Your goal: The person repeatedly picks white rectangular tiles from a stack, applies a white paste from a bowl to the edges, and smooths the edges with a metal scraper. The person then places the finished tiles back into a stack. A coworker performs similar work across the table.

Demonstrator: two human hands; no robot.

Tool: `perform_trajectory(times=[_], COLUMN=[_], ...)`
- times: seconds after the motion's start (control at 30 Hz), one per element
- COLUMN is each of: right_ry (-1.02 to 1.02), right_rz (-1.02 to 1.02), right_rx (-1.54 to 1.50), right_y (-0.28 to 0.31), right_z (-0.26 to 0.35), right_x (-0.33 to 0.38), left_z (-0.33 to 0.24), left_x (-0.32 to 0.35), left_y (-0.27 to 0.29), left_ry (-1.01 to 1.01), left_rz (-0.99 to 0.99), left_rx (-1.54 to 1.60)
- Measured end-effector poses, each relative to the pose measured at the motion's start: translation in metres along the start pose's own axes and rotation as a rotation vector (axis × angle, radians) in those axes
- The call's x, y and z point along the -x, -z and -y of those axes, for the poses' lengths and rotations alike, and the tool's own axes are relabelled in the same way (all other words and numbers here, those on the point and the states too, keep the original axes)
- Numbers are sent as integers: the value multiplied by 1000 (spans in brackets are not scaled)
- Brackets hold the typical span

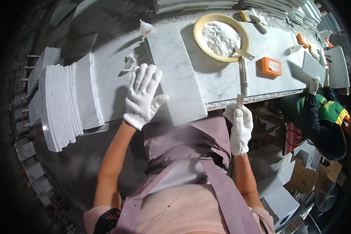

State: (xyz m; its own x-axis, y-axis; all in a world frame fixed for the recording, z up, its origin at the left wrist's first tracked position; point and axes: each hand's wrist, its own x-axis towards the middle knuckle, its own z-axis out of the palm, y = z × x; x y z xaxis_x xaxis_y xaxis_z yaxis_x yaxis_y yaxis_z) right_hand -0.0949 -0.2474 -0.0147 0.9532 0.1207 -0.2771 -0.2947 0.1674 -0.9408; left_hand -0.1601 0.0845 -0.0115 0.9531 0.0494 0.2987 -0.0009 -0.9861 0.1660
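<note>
Pressing flat: left hand [143, 94], fingers spread, on marble slab [177, 74]; right hand [240, 126] closed around small scraper [240, 100] beside slab edge.

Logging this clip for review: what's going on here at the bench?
A person in white gloves and an apron stands at a marble-topped bench. The left hand lies flat on a white marble tile that overhangs the bench's near edge. The right hand holds a small scraper upright just off that edge. Behind the tile sit a yellow bowl of white paste and an orange block. More tiles are stacked at the left. Another person works at the right.
</note>
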Motion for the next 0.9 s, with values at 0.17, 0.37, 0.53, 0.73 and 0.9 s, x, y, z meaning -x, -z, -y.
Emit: perform_trajectory(times=[0.17,0.37,0.53,0.73,0.9], right_ry=[56,-87,-138,-131,-181], right_rz=[-18,15,-11,28,99], right_rx=[181,157,145,172,161], right_y=[5,5,-3,-8,-11], right_z=[20,39,36,36,42], right_x=[-8,-6,-6,-5,-5], left_z=[4,3,8,8,15], left_x=[0,2,3,4,-4], left_y=[-2,2,1,-3,-6], left_ry=[-362,-292,-147,-349,-260], left_rz=[144,124,123,180,231], left_rx=[41,-38,26,13,29])
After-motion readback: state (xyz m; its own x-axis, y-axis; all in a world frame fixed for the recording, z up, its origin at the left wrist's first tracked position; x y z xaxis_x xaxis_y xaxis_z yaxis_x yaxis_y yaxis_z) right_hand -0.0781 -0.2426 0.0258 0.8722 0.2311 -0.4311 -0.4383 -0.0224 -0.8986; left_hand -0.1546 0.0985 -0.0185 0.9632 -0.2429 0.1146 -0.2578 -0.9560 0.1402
